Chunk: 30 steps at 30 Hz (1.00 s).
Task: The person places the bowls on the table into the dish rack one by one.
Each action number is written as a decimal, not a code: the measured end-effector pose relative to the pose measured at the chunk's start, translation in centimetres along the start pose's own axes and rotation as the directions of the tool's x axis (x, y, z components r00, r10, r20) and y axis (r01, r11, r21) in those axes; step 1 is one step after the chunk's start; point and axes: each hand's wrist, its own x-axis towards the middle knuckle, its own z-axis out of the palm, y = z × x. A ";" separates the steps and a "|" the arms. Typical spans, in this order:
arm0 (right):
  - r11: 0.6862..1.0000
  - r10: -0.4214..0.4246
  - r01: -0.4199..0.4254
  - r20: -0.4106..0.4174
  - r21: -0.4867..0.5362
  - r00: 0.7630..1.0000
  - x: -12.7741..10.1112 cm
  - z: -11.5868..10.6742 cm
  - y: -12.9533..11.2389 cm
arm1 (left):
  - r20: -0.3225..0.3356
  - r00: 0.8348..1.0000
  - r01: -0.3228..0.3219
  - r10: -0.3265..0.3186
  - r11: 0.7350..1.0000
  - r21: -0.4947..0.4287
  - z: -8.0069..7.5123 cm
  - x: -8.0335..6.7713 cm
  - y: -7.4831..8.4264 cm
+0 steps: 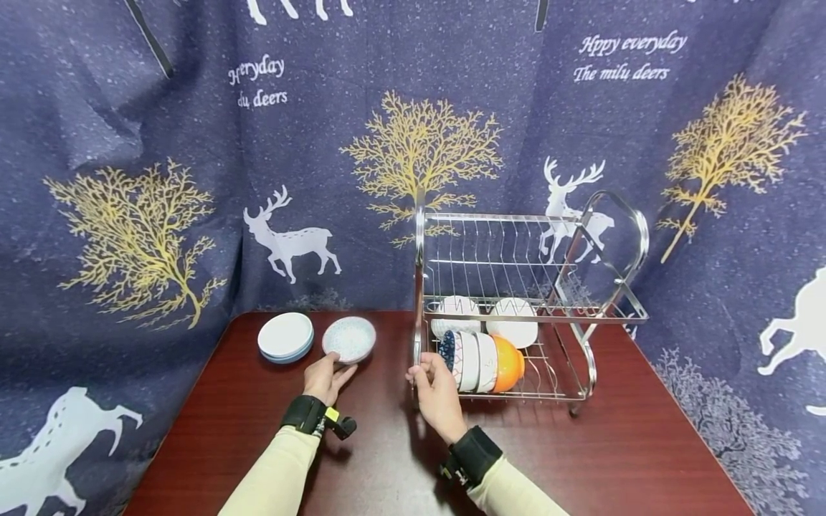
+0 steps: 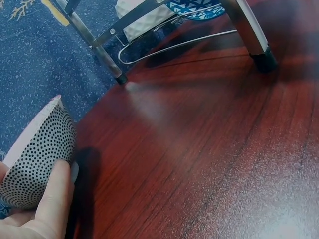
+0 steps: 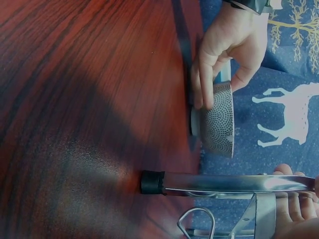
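Left hand (image 1: 327,378) grips round dotted bowl (image 1: 349,339).

A black-dotted white bowl (image 1: 349,338), an orange bowl (image 1: 507,362), a reddish-brown table (image 1: 581,459).

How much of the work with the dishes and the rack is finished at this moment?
Done: several bowls already sit in the lower tier of the dish rack. In hand: the left hand grips the speckled dish by its rim, tilting it off the table, while the right hand holds the rack's front post. Left: the stack of white plates lies untouched, and the upper tier holds nothing.
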 end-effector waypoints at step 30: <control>0.999 0.013 -0.013 0.009 0.030 1.000 -0.7 -0.7 -4.0 | 0.106 0.991 -0.100 0.086 0.986 0.134 -0.7 -4.5 -1.2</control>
